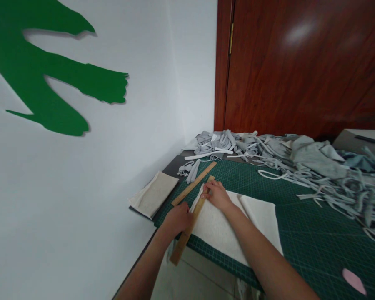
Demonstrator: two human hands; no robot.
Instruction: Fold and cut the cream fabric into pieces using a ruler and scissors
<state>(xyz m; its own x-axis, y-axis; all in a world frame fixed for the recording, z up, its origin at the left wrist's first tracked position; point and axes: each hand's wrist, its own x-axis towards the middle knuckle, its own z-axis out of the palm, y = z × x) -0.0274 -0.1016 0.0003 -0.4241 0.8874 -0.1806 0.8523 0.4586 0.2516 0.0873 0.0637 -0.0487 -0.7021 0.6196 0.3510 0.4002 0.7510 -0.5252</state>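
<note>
My left hand (177,218) presses down on a wooden ruler (187,233) that lies along the left edge of a white fabric piece (218,227) on the green cutting mat (300,225). My right hand (216,194) rests on the upper end of the same ruler, its fingers pinching a narrow white strip of fabric (196,199) at the cloth's edge. A second wooden ruler (193,183) lies just left of the first, parallel to it. Another white fabric piece (262,214) overlaps the first on the right.
A folded stack of beige cloth (153,193) sits at the table's left corner near the white wall. A heap of grey fabric strips and scraps (300,158) covers the back and right of the mat. A pink chalk piece (353,281) lies near the front right. A dark wooden door stands behind.
</note>
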